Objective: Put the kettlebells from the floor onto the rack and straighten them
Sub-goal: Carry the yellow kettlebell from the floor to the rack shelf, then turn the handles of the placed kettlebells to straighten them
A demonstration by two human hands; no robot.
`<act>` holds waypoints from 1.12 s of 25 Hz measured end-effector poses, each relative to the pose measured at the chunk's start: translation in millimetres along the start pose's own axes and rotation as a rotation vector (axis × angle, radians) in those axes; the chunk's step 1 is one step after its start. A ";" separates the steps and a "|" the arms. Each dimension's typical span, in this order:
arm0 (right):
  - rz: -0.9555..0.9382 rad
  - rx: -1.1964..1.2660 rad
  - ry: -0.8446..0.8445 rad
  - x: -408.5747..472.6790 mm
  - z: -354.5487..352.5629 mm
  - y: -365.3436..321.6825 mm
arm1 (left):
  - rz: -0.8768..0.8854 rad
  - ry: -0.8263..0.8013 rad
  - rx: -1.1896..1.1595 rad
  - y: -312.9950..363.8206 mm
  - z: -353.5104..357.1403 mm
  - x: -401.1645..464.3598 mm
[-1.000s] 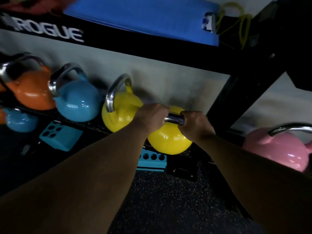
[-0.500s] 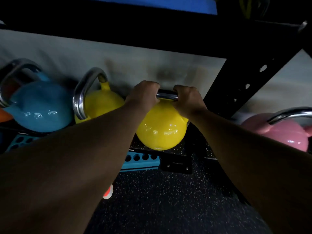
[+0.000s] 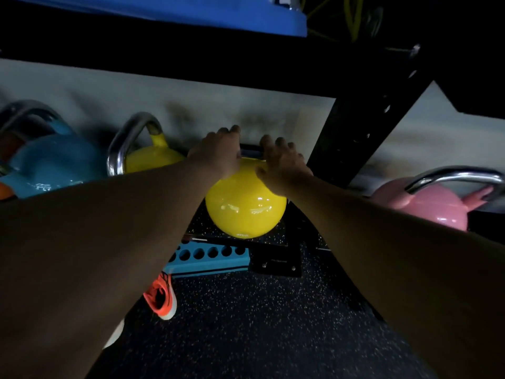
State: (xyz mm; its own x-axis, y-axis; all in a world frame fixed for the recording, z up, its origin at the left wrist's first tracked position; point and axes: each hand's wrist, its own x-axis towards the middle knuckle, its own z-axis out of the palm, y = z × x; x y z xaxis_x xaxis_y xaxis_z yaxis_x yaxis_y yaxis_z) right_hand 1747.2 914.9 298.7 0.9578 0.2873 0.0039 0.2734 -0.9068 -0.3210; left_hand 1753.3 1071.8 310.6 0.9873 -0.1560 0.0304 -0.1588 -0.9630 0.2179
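A glossy yellow kettlebell sits on the low shelf of the black rack, just left of its upright. Both hands lie over its steel handle. My left hand wraps the left end and my right hand covers the right end, fingers stretched over the bar and thumb on the bell's body. To its left stand a second yellow kettlebell and a blue kettlebell, with a bit of an orange kettlebell at the frame edge. A pink kettlebell sits right of the upright.
A black shelf beam runs low overhead with a blue mat on it. Under the shelf lies a blue block with holes. My orange shoe stands on the dark speckled floor.
The yellow kettlebell has gone from hanging in front of the shelf to resting on it near the wall. My fingers have loosened from tight fists. The view has dipped and moved closer.
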 end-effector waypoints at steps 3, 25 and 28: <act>-0.064 0.016 0.015 -31.9 -8.3 10.7 | 0.041 0.010 0.142 11.9 2.6 -32.4; 0.057 -0.420 0.035 -316.8 -211.6 426.8 | 0.536 0.015 0.315 480.9 50.2 -27.0; 0.149 -0.457 0.021 -341.8 -234.2 495.1 | 0.611 0.020 0.328 545.9 65.9 -14.8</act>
State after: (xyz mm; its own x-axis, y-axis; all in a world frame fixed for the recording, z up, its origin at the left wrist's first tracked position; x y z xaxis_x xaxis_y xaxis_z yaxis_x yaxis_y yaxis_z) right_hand 1575.9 295.5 360.2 0.9898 0.1421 0.0101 0.1396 -0.9817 0.1299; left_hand 1651.7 533.9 364.8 0.7201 -0.6901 0.0721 -0.6762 -0.7213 -0.1498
